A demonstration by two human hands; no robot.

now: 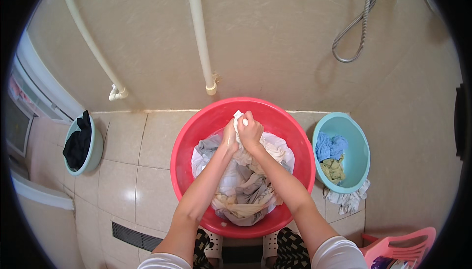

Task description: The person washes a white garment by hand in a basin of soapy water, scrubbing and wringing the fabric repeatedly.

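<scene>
I have both hands over the middle of the red tub (183, 161), close together. The white cloth (238, 115) is between them. My right hand (251, 130) is closed tight around it, like a fist. My left hand (230, 134) grips it too, just beside the right one, but I cannot see all of its fingers. A bit of the cloth pokes up above the hands. Below them it meets the pile (253, 190), and I cannot tell where the cloth stops and the pile starts.

The pile is in the tub, under my hands and arms. It is white, gray and tan, and all crumpled up. The tub sits on the tile floor (157, 190), in front of two pale shoes (213, 244).

On the right, near the red tub, I see a blue tub (359, 163). It holds a blue rag (331, 146) and a green rag (333, 169), with the blue one farther from me. A white rag (349, 201) lies on the floor just beside that tub. Well off to the left is a pale green tub (95, 153) with a black cloth (77, 143) hanging over its rim. A pink chair (410, 244) is at the lower right.
</scene>
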